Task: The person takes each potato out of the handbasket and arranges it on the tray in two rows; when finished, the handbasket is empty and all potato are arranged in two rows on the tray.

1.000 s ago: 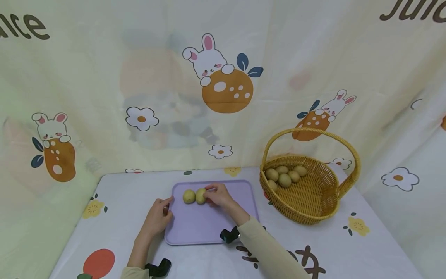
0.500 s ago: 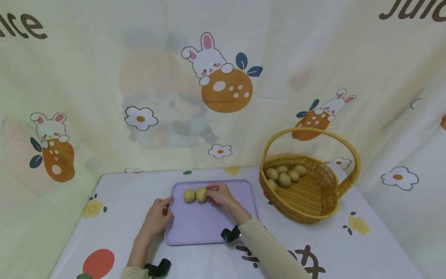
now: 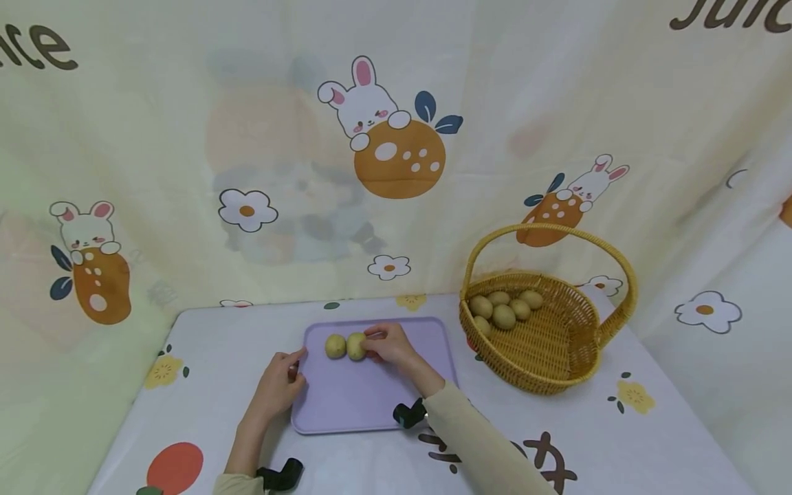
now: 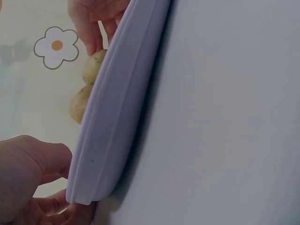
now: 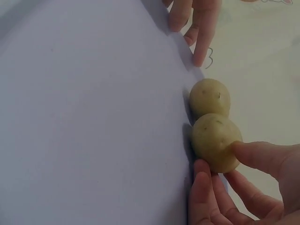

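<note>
Two round yellowish potatoes sit side by side near the back of a lilac tray. Thumb and fingers of my right hand pinch the right-hand potato; the right wrist view shows this potato against its neighbour. The other potato stands free on the tray, nearer the left rim. At that left rim, my left hand grips the tray. In the left wrist view the fingers of the left hand lie along and under the tray's edge, and the rim hides part of both potatoes.
To the right of the tray stands a woven basket with a tall arched handle. Several more potatoes lie in its left part. A printed cloth covers the table, and a printed curtain hangs behind it.
The head view has shifted very slightly. Both hands keep their places, the right on the potato and the left on the tray's rim.
</note>
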